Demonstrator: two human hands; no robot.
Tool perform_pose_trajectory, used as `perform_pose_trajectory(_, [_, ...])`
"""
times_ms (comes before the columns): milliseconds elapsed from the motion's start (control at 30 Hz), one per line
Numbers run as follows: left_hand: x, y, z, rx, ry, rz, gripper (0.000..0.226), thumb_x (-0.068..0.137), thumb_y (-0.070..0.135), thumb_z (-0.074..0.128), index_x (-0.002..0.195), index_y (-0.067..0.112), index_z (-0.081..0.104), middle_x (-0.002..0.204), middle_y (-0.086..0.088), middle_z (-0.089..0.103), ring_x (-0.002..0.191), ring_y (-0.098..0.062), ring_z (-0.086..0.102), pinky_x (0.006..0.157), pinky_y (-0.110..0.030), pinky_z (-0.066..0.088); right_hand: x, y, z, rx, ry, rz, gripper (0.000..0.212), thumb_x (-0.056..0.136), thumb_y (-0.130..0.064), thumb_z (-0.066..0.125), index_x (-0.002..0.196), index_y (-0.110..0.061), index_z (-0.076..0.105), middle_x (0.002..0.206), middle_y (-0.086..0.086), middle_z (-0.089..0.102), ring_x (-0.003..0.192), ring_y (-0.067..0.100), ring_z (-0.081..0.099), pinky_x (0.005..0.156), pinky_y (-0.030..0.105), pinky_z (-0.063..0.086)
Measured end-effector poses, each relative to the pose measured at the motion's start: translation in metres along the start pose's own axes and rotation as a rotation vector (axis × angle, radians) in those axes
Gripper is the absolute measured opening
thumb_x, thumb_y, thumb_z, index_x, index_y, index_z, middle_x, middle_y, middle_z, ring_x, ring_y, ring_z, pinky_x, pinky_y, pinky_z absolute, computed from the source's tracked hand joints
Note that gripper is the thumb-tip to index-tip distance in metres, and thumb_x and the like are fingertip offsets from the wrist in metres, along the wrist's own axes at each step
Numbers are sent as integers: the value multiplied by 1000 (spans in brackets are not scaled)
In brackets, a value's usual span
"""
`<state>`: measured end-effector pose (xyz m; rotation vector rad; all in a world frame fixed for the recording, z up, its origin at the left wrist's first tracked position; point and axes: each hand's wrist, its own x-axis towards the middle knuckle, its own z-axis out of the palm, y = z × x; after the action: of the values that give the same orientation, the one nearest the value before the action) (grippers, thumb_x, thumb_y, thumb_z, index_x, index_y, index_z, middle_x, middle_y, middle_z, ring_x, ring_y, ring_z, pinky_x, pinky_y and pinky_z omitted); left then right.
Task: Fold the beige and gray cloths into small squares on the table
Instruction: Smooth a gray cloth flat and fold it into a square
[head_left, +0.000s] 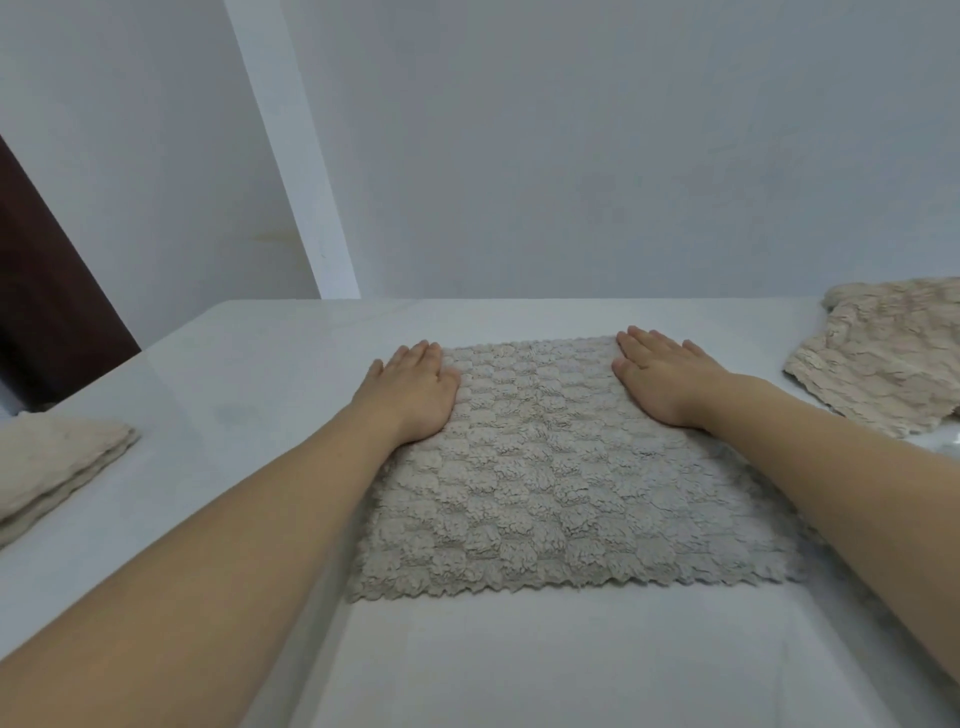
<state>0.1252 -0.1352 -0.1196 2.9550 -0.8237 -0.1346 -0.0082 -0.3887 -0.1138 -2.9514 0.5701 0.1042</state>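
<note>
A plain indoor room, kind unclear; bare pale walls are backing a white table; a dark door is showing at left; cloths are lying about.

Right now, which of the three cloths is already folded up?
The beige cloth at the left edge of the table: its stacked layers show. The gray cloth lies spread flat under both hands, and the beige cloth at the right lies unfolded and rumpled.

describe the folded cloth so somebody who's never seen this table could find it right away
Start at the white table and go to its left edge, left of the left hand. The folded beige cloth lies there, a thick layered stack, unlike the flat gray cloth and the rumpled beige cloth at far right.
</note>
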Motion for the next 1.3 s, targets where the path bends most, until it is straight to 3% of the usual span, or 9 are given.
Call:
perform_pose_trajectory(133, [-7, 29, -22, 222, 78, -46, 62, 100, 34, 16, 154, 5, 10, 164, -8, 3, 150, -25, -1, 120, -49, -5, -3, -17, -17, -122, -8, 47, 58, 102, -38, 10, 154, -13, 3, 162, 5, -6, 149, 21, -4, 119, 49, -5])
perform_pose_trajectory(267, [-32, 68, 0, 21, 106, 152, 59, 101, 35, 19, 153, 8, 16, 163, -8, 11, 149, -25, 9, 121, -48, 6, -25, -54, -2, -16, 60, -109, 57, 103, -38, 11, 155, -15, 1, 162, 2, -5, 149, 18, -2, 120, 42, -1])
perform_pose_trajectory(533, [-38, 65, 10, -28, 55, 117, 61, 101, 45, 11, 156, 19, 3, 164, 1, -1, 150, -18, -2, 121, -42, -1, -31, -55, 11, 21, 29, -100, 58, 102, -41, 8, 155, -18, 0, 162, -1, -6, 149, 16, -5, 120, 41, -3])
perform_pose_trajectory(800, [-53, -13, 5, -20, 19, 12, 61, 102, 47, 10, 156, 20, 1, 164, 3, -3, 150, -15, -2, 121, -40, -2, -50, -7, 8, 5, 14, 15, 57, 103, -41, 9, 155, -18, 1, 162, -2, -6, 149, 14, -3, 120, 36, -2])
perform_pose_trajectory(967, [-56, -13, 5, -41, 9, 6, 61, 102, 46, 11, 156, 20, 2, 164, 4, -1, 150, -16, -2, 121, -42, -2, -50, -8, 8, -26, 2, 49, 58, 102, -40, 8, 155, -17, 0, 162, -1, -6, 149, 15, -3, 120, 40, -2])
perform_pose_trajectory(1033, [-60, -8, -5, 83, 13, -44, 61, 102, 44, 9, 156, 16, 4, 164, 0, 1, 150, -20, -3, 121, -46, -4, -53, -15, 1, -101, -24, 84, 58, 102, -39, 6, 155, -16, -1, 162, 0, -6, 149, 18, -3, 120, 45, -5])
perform_pose_trajectory(1133, [-76, 22, -24, 366, 240, 20, 62, 102, 39, 10, 154, 6, 6, 163, -11, 0, 150, -28, -7, 119, -50, -7, -65, -38, -13, -208, 46, 79, 59, 101, -37, 8, 154, -12, 1, 162, 4, -4, 149, 23, -5, 118, 50, -8])
perform_pose_trajectory(1200, [-94, 51, -15, 204, 272, 144, 61, 102, 37, 13, 154, 5, 8, 163, -11, 1, 150, -27, -5, 121, -48, -4, -83, -61, -7, -106, 83, -19, 58, 102, -37, 11, 154, -13, 2, 162, 2, -3, 149, 21, -4, 119, 47, -6])
perform_pose_trajectory(1300, [-113, 70, 12, -48, 120, 168, 60, 103, 42, 15, 155, 11, 12, 163, -4, 7, 150, -21, 2, 121, -42, 0, -102, -73, 19, 2, 87, -76, 57, 102, -38, 11, 155, -17, 4, 162, -1, -1, 149, 18, -1, 120, 43, -1])
